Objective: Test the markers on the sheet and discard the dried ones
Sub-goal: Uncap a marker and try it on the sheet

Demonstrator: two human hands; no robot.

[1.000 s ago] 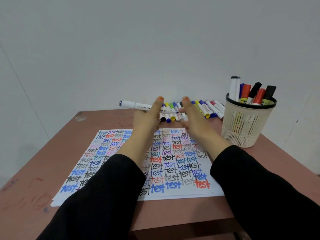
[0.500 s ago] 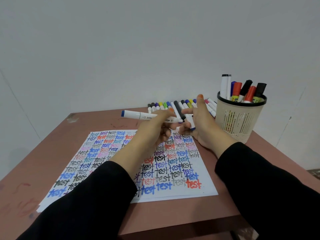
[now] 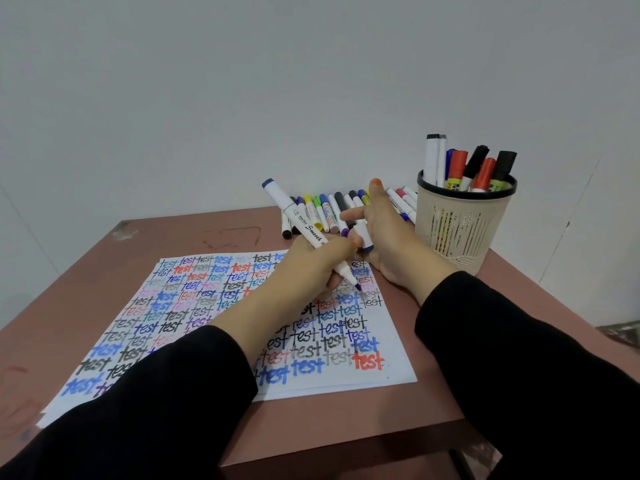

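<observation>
Now the left hand [image 3: 313, 263] has its fingers wrapped around a white marker [image 3: 308, 230] with a blue tip, holding it like a pen. Its uncapped nib points down and to the right, at or just above the test sheet [image 3: 221, 306]; whether it touches the paper cannot be told. The marker's blue back end sticks up and away to the left, past the knuckles. Just right of those fingers, the right hand [image 3: 391, 237] pinches a white cap with a blue end [image 3: 364, 237] between thumb and lower fingers, while its index finger points left and another finger with an orange nail stands up. The heel of this hand rests near the sheet's upper right corner.

Beyond both sets of fingertips, a row of loose markers [image 3: 329, 213] lies on the brown table [image 3: 433, 403] against the wall. To the right of the right hand, close by, a beige mesh cup [image 3: 460, 230] with a black rim holds several upright markers with red, black and white caps. The sheet under both forearms is filled with the word "test" in blue, black, red and grey. Black sleeves cover both arms to the wrist.
</observation>
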